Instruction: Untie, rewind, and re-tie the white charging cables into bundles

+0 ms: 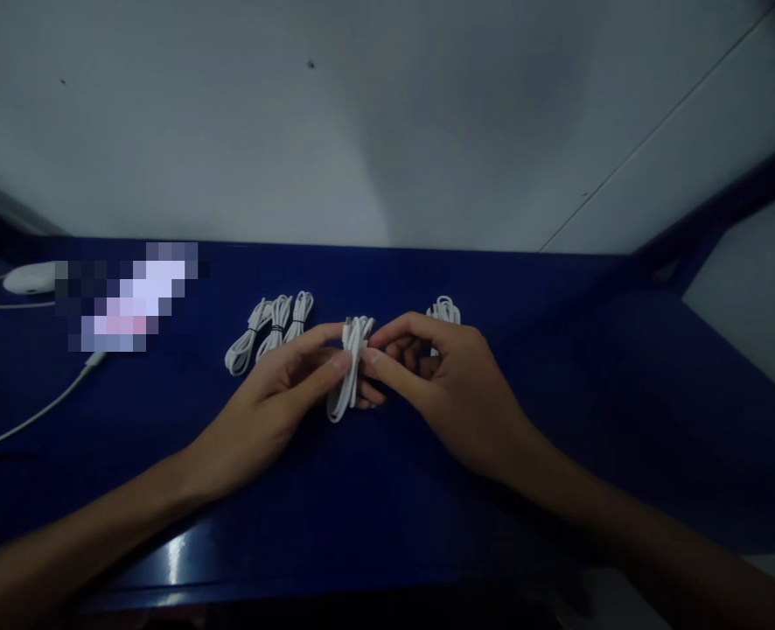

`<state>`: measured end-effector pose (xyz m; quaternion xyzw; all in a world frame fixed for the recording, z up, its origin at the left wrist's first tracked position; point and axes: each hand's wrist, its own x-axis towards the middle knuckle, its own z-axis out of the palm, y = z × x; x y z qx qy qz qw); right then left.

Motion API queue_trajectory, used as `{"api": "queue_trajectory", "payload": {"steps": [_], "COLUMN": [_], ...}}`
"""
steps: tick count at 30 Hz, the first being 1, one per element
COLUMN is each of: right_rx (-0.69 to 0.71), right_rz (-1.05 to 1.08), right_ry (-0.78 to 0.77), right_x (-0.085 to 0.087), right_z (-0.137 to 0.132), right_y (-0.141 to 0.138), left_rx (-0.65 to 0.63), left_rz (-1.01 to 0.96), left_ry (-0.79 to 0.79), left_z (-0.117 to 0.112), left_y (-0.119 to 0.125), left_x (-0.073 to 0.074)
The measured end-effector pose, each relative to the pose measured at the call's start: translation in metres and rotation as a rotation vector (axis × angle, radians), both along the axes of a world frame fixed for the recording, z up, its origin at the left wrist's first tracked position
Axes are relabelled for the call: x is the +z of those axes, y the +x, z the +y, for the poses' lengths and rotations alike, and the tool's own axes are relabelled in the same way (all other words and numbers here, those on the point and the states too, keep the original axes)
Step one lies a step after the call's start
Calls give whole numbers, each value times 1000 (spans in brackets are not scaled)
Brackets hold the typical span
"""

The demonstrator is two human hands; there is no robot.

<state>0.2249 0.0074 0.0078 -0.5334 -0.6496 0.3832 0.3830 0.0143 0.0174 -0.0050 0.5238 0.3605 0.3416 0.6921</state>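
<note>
A coiled white cable (350, 372) is held upright over the dark blue table (558, 367), between both hands. My left hand (282, 394) wraps its thumb and fingers round the coil's middle from the left. My right hand (440, 376) pinches the same coil from the right with thumb and forefinger. Three bundled white cables (269, 331), each tied at the middle, lie side by side on the table just left of my hands. Another white cable bundle (444, 311) peeks out behind my right hand.
A white rounded device (30, 277) with a thin white cord (26, 420) lies at the table's far left, beside a blurred patch. A pale wall (361, 131) rises behind the table. The table's front edge (243, 586) runs below my forearms.
</note>
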Motion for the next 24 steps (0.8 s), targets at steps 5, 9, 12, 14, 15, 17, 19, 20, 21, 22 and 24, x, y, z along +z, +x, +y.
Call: {"api": "queue_trajectory", "payload": {"steps": [5, 9, 12, 14, 15, 17, 19, 20, 21, 22, 24], "right_rx": [40, 77, 56, 37, 28, 15, 5, 5, 10, 19, 40], "right_rz": [189, 244, 239, 242, 254, 295, 350, 377, 402, 426, 463], "right_ry": [-156, -233, -255, -257, -259, -267, -278, -288, -302, -316, -346], "right_x": [0, 2, 3, 3, 3, 2, 0, 0, -1, -2, -3], "right_z": [1, 1, 0, -1, -1, 0, 1, 2, 2, 3, 4], "right_y": [-1, 0, 0, 0, -1, -1, -1, -1, -1, -1, 0], "left_rx": [26, 25, 36, 49, 58, 71, 76, 75, 77, 83, 111], "left_rz": [62, 95, 99, 83, 74, 52, 37, 34, 33, 34, 44], "left_ry": [44, 58, 51, 36, 29, 19, 7, 3, 3, 5, 20], "left_z": [-3, -1, -1, -1, -1, -1, -1, -1, -1, -2, -2], "left_y": [0, 0, 0, 1, 1, 0, 0, 0, 0, 0, 0], "left_x": [2, 2, 3, 3, 2, 2, 1, 2, 2, 2, 3]}}
